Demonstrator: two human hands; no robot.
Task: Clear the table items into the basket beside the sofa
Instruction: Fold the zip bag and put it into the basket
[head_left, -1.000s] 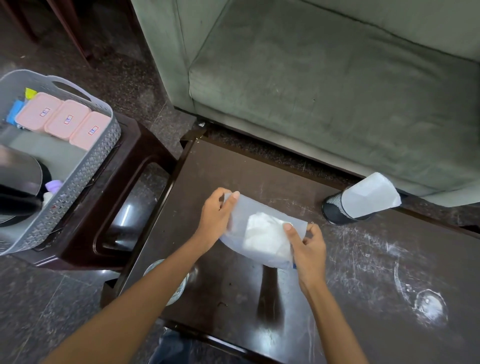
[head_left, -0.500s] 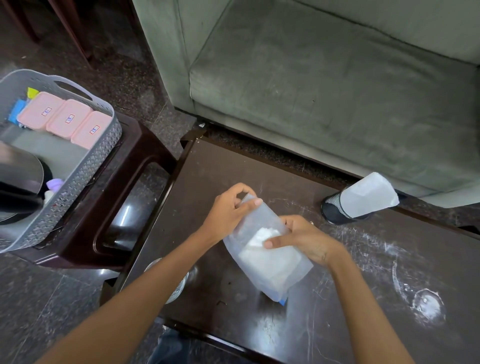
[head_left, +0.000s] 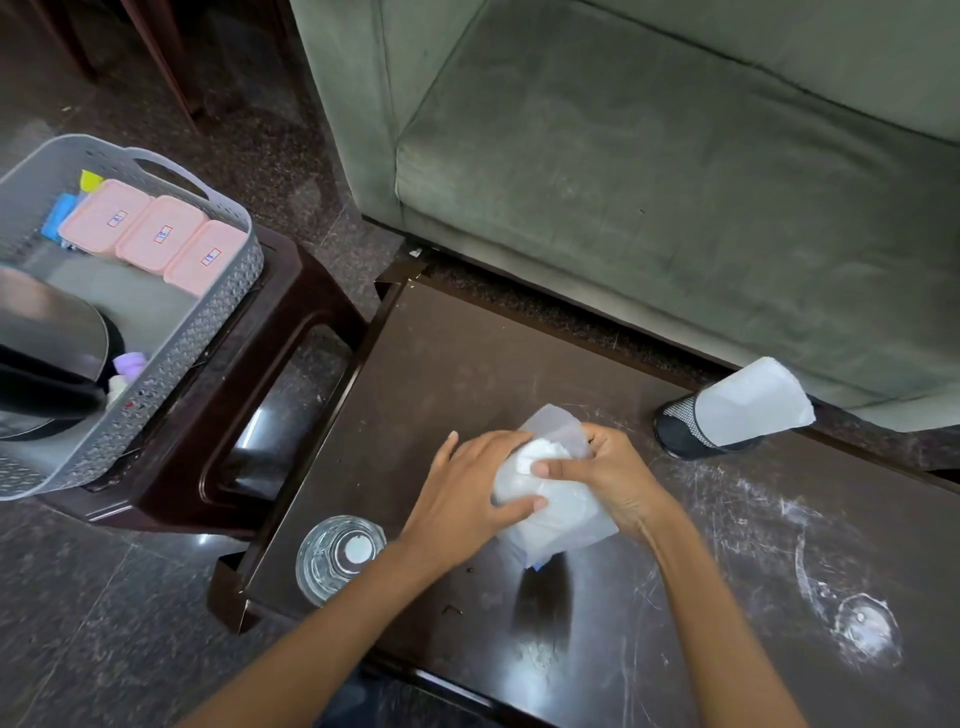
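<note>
Small red-bordered labels on the three pink boxes (head_left: 161, 234) are too small to read

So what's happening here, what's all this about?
A person is tidying a dark low table in front of a green sofa. Both hands, left hand and right hand, grip a translucent plastic bag with something white inside, holding it over the table. A drinking glass and a black mesh holder with paper are on the table too. The grey basket on a stool to the left already holds three pink boxes.
</note>
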